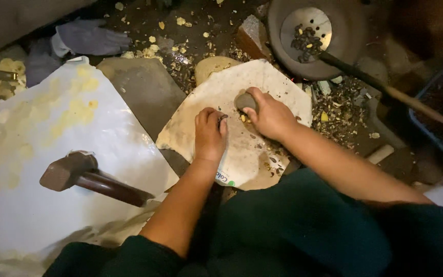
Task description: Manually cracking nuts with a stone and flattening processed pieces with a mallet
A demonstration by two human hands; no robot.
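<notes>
Gripping a small rounded grey stone, my right hand clamps it over the pale flat slab; my left hand, fingers together, pins a tiny dark nut just left of the stone.

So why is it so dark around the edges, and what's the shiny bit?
Head view: light falls mostly on the white sheet and the pale slab; the corners sink into shadow, the round metal pan glints, and the right hand looks slightly soft.
</notes>
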